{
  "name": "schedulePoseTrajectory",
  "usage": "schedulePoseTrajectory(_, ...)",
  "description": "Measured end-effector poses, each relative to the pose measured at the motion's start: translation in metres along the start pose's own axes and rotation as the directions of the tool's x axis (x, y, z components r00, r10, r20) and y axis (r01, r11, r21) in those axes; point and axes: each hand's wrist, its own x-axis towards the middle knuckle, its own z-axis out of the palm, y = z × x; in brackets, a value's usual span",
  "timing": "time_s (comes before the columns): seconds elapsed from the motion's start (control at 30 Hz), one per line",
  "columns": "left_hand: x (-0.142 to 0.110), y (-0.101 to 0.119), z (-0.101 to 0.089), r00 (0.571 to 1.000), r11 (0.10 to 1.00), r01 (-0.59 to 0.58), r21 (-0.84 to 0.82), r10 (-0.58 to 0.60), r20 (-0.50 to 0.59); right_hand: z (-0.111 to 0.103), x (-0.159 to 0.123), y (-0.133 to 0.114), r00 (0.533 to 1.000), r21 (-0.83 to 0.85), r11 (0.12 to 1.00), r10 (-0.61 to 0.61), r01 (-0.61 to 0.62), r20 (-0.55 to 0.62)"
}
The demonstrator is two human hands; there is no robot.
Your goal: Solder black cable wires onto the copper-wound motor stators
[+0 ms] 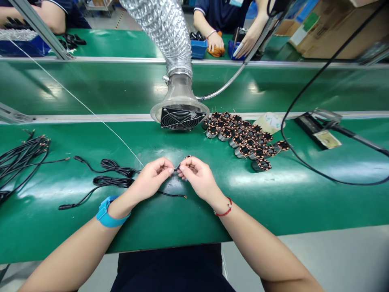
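Note:
My left hand [153,176] and my right hand [199,174] meet over the middle of the green bench, fingertips nearly touching. Between them shows a short dark cable end [176,168], pinched by my left thumb and finger. My right fingers close around a copper-wound motor stator [187,157], mostly hidden behind them. A thin pale wire [100,118] slants down from the upper left to my left knuckles. Two bundled black cables [112,181] lie beside my left wrist, and a cable's bare copper tip [184,196] sticks out below my hands.
Several copper-wound stators [243,138] stand at right, by a roll of clear tape [269,122]. A fume extractor hood [181,111] hangs ahead. More black cables [24,162] lie left. A black cord [291,105] loops near a tool holder [317,129]. Co-workers' hands [215,41] are across the bench.

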Motion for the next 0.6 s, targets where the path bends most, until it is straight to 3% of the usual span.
schedulePoseTrajectory(0.27, 0.001, -0.0017, 0.0005, 0.993, 0.994, 0.035, -0.099, -0.046, -0.11, -0.0019, -0.0009, -0.0049, 0.991, 0.088, 0.996, 0.007, 0.005, -0.134)
schedulePoseTrajectory(0.4, 0.0007, -0.0024, 0.0034, 0.99, 0.994, 0.015, -0.104, -0.029, -0.135, 0.0014, -0.0011, -0.0026, 0.995, 0.053, 0.998, 0.036, -0.031, -0.091)
schedulePoseTrajectory(0.6, -0.0004, -0.0066, 0.0092, 0.991, 1.0, -0.01, -0.029, 0.006, -0.135, 0.0048, -0.0012, 0.0047, 0.994, -0.02, 1.0, -0.01, 0.008, -0.105)
